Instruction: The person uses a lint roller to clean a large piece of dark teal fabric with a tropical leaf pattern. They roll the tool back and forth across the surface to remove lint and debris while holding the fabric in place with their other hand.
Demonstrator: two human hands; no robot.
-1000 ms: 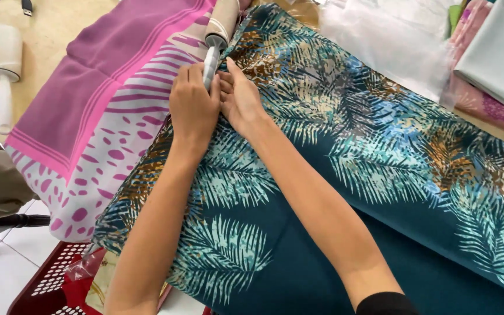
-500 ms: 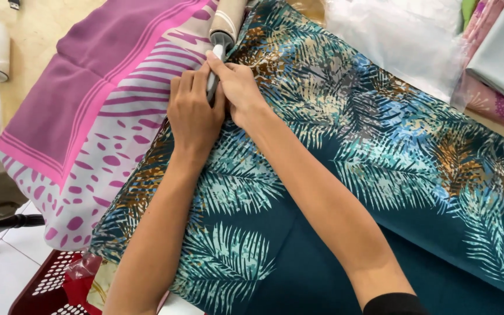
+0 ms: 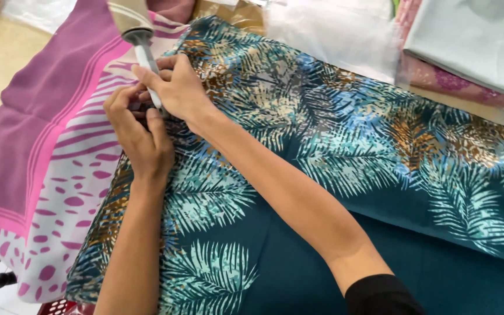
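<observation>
A lint roller (image 3: 130, 16) with a white handle (image 3: 146, 61) stands tilted over the left edge of a teal cloth printed with palm leaves (image 3: 333, 146). My right hand (image 3: 177, 87) is wrapped around the lower part of the handle. Just below it, my left hand (image 3: 141, 143) has its fingers curled against the handle's end and the cloth edge. My right hand partly hides exactly what those fingers pinch. Both forearms lie across the teal cloth.
A purple, pink and white patterned cloth (image 3: 48, 128) lies left of the teal one. Clear plastic wrap (image 3: 333, 35) and folded grey (image 3: 473, 41) and pink (image 3: 438, 79) fabrics sit at the back right. A red basket corner (image 3: 59, 307) shows at the bottom left.
My right hand has closed further around the handle and my left hand has shifted just below it. The view has moved in closer, and the second roller on the floor is out of sight.
</observation>
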